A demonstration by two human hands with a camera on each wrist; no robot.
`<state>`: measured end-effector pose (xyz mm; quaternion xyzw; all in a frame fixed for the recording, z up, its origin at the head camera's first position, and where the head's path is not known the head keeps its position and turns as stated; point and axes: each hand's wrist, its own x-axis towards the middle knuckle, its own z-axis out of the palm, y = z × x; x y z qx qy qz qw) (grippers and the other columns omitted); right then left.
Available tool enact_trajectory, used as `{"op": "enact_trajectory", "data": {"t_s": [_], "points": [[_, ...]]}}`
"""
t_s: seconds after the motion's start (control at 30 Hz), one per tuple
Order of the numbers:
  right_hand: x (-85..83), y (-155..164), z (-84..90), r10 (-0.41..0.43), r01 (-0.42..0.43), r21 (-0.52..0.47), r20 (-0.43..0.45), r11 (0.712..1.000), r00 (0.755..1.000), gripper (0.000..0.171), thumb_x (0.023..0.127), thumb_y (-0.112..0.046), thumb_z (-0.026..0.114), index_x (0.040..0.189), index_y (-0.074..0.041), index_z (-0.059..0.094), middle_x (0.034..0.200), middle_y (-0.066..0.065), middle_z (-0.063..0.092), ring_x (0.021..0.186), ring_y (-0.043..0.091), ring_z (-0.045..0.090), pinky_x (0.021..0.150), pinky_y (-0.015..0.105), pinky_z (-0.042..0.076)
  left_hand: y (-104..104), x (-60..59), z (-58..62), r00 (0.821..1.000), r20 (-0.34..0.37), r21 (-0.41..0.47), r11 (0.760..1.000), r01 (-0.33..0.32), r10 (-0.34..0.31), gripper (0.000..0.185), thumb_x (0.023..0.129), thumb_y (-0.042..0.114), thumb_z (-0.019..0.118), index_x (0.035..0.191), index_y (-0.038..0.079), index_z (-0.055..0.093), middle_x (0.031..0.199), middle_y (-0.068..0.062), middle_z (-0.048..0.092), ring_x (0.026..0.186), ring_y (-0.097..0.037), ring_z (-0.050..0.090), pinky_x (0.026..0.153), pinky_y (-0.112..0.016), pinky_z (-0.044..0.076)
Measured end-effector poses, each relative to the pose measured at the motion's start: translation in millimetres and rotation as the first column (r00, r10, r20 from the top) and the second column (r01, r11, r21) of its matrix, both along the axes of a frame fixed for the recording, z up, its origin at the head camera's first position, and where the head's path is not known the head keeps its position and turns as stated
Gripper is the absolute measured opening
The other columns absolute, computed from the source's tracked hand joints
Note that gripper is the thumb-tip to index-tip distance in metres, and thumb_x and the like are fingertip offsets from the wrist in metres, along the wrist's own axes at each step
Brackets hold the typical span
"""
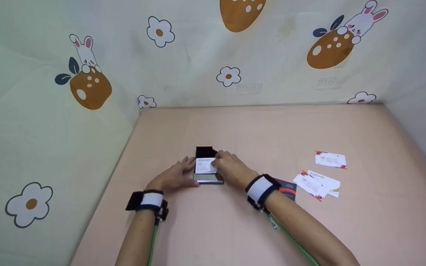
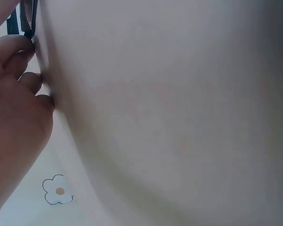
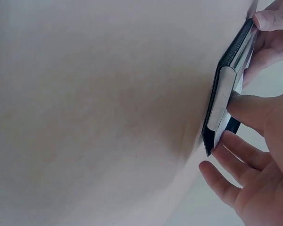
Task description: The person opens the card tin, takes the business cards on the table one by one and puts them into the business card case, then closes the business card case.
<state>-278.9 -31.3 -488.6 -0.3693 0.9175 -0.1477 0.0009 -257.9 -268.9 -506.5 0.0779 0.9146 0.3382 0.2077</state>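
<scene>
Open black card case [image 1: 206,166] lies flat mid-table [image 1: 235,229], a white card [image 1: 205,165] on top of it. Left hand [image 1: 174,176] rests against the case's left edge with fingers nearly straight; right hand [image 1: 231,169] presses the card down with its fingertips, apparently a light pinch, though the view is partly blocked. Loose cards [image 1: 318,183] lie well apart to the right.

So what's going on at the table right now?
A person is working at an open black card case in the middle of the pink table. The left hand rests against the case's left side, steadying it. The right hand has its fingers on a white business card lying in the case. More cards lie loose on the table to the right, one apart from the others.
</scene>
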Motion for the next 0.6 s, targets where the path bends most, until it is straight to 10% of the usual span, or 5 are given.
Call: {"op": "enact_trajectory", "data": {"t_s": [0.6], "points": [[10.6,0.4,-3.0,0.065,-0.062,0.041,-0.077,0.997,0.995,0.029,0.089,0.002,0.066,0.114,-0.01,0.075,0.122,0.016,0.067,0.108,0.031,0.067,0.089,0.043,0.058,-0.4,0.4,-0.2,0.999,-0.035,0.011,1.0,0.02,-0.02,0.09,0.085,0.037,0.078,0.158,0.018,0.029,0.169,0.0,0.013,0.159,-0.027,-0.001,0.129,-0.05,0.002]]}}
